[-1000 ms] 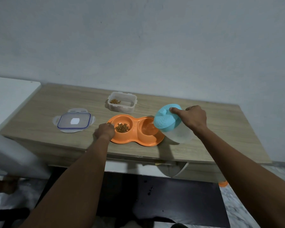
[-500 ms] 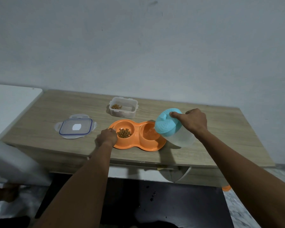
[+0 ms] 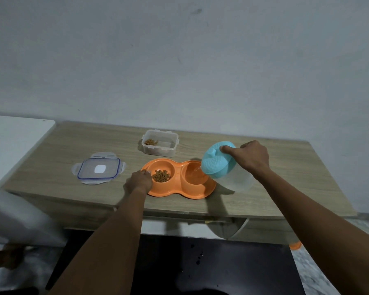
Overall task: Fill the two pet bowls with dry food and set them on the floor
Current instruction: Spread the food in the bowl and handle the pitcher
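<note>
An orange double pet bowl (image 3: 179, 190) sits near the front edge of the wooden desk (image 3: 285, 188). Its left well holds brown dry food (image 3: 161, 175); its right well (image 3: 195, 174) holds clear liquid. My left hand (image 3: 139, 181) grips the bowl's left rim. My right hand (image 3: 248, 159) holds a translucent jug with a blue lid (image 3: 218, 159), tilted left over the right well, with a thin stream running from its spout into the well.
A clear food container (image 3: 160, 143) with a little dry food stands behind the bowl. Its blue-edged lid (image 3: 98, 171) lies flat to the left. A white surface (image 3: 11, 143) adjoins the desk at left. Below the desk lies a dark mat (image 3: 200, 262).
The camera has tipped up slightly, so everything sits lower in view. Both hands keep their hold, and the jug stays tilted over the right well.
</note>
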`<state>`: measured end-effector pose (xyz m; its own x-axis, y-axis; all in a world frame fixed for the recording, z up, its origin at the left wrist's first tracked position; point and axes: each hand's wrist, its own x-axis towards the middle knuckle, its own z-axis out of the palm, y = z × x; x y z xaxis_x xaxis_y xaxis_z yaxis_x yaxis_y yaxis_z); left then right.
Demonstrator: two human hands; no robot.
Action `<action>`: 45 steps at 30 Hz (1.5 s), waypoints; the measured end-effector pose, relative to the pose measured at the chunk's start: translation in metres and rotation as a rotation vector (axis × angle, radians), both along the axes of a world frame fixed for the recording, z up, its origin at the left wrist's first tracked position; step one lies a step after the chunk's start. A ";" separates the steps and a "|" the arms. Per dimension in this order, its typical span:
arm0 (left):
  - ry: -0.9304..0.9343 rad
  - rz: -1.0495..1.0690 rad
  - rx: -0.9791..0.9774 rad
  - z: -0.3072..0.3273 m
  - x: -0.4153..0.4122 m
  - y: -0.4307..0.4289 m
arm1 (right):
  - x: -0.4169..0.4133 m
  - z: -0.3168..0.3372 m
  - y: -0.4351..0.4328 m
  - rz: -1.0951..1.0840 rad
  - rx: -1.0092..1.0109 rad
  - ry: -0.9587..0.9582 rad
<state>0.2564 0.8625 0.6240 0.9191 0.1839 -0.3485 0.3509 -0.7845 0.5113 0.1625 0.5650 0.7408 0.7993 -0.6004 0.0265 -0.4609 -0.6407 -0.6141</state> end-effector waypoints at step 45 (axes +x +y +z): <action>-0.011 0.006 -0.023 0.007 -0.006 -0.002 | -0.006 -0.004 -0.018 -0.041 0.135 -0.070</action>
<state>0.2502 0.8606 0.6308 0.9219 0.1816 -0.3422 0.3496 -0.7706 0.5328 0.1568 0.5474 0.7366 0.7732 -0.6341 -0.0021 -0.4382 -0.5319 -0.7246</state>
